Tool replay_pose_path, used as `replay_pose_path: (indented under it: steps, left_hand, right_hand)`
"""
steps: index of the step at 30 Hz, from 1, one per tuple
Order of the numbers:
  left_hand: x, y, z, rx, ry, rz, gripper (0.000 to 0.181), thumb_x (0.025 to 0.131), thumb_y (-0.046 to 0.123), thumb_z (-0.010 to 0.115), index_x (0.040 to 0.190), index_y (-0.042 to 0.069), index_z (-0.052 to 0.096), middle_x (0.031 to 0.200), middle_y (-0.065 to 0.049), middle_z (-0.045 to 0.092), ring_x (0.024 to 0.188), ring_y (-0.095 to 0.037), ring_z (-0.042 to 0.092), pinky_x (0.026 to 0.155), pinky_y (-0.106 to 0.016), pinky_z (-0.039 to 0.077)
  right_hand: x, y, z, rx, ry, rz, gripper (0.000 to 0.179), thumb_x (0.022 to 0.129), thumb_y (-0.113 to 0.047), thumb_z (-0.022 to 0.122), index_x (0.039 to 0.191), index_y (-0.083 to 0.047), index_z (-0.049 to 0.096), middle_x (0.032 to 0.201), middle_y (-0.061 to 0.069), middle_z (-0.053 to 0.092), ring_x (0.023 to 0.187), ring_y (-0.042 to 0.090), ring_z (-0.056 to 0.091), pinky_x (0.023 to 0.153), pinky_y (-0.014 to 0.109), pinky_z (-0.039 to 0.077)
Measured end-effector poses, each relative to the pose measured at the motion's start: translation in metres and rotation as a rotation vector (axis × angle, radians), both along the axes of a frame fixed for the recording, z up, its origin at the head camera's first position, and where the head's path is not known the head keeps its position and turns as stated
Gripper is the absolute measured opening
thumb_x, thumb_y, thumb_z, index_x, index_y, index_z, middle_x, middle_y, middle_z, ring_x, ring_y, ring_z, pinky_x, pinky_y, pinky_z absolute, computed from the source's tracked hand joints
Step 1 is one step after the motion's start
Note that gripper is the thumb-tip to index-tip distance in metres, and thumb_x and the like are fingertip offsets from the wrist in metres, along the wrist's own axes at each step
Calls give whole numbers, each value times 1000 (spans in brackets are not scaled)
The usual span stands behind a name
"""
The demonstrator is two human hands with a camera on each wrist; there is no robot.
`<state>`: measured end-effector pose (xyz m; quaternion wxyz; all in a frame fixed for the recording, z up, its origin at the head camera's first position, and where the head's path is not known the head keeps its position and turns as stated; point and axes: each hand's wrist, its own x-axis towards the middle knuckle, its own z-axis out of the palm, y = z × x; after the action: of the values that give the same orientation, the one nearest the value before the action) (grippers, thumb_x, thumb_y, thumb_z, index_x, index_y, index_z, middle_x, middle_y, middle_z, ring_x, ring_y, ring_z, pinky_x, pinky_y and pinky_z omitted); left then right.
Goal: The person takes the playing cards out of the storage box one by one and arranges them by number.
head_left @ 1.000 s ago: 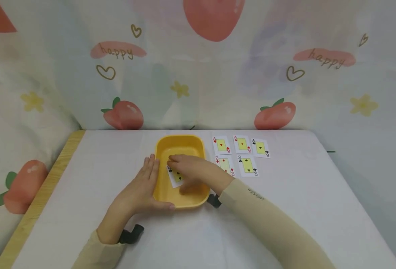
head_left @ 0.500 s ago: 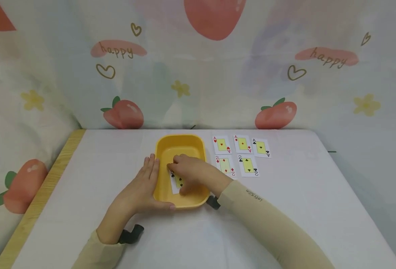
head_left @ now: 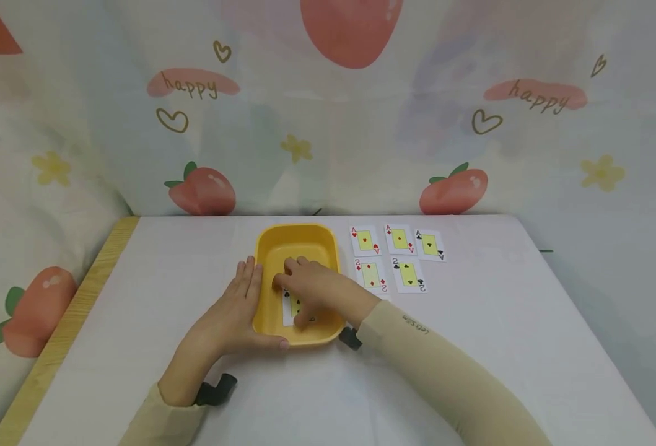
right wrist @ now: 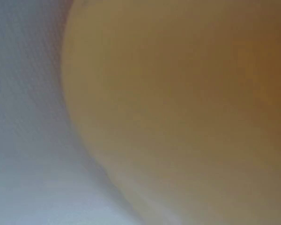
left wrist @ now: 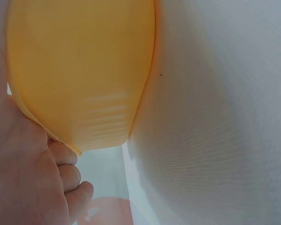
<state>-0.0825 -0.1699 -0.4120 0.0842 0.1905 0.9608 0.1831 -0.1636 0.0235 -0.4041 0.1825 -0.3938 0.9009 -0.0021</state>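
Note:
A yellow plastic tray (head_left: 266,238) stands on the white tabletop. My left hand (head_left: 230,313) lies along its left side, fingers straight against the wall and thumb along the near rim; the left wrist view shows this hand (left wrist: 33,173) at the tray's outer wall (left wrist: 84,61). Inside the tray, my right hand (head_left: 316,288) reaches over a spades playing card (head_left: 290,310). Curled fingers are at its far edge and the thumb at its near right corner. The hand covers much of the card, so its value is unclear. The right wrist view shows only blurred yellow tray wall (right wrist: 154,93).
Right of the tray, face-up cards lie in two rows: the ace of hearts (head_left: 365,241), ace of diamonds (head_left: 399,239) and ace of clubs (head_left: 430,245) behind, the two of diamonds (head_left: 370,275) and two of clubs (head_left: 409,274) in front. A patterned curtain (head_left: 361,136) hangs behind.
In the tray, the spades card has slid nearer and turned from tilted to nearly straight under my right hand, whose fingers have curled in more. My left hand stays at the tray's side.

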Motion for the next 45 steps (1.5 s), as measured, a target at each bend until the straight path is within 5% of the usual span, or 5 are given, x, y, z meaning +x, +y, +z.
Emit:
replay_pose_path:
  steps: [13, 17, 21, 37, 45]
  left_hand:
    - [-3, -1, -1, -3, 18, -16, 148, 61, 92, 61, 158, -3, 4, 166, -22, -5, 153, -39, -3, 122, -54, 19]
    - [-3, -1, -1, 3, 20, -15, 148, 60, 92, 61, 158, -3, 4, 166, -22, -5, 153, -39, -3, 122, -54, 19]
    - [-3, 0, -2, 10, 19, -21, 148, 60, 93, 59, 158, -4, 4, 166, -22, -5, 153, -40, -3, 121, -55, 19]
    - [1, 0, -1, 9, -22, 11, 149, 59, 91, 64, 159, -1, 3, 167, -18, -7, 154, -37, -4, 122, -54, 17]
    - [1, -2, -2, 13, -11, -1, 148, 60, 90, 65, 158, -2, 3, 166, -20, -7, 153, -39, -4, 121, -55, 18]
  right_hand:
    - [-8, 5, -4, -60, 4, -23, 54, 82, -40, 77, 130, -31, 56, 119, 0, 47, 103, 18, 44, 89, 30, 45]
    - [-5, 8, -2, -51, 27, -28, 68, 79, -49, 78, 139, -31, 54, 133, 6, 46, 112, 21, 43, 100, 34, 45]
    - [1, 7, 0, -38, 23, -73, 81, 73, -47, 84, 144, -31, 50, 130, 5, 48, 110, 21, 44, 94, 33, 48]
    - [4, -2, -4, -27, -14, -70, 51, 71, -40, 88, 110, -31, 57, 110, 2, 45, 100, 20, 43, 86, 32, 45]
    - [4, 0, -4, -79, -71, -111, 53, 74, -35, 88, 117, -33, 58, 112, 1, 46, 102, 20, 43, 85, 31, 46]
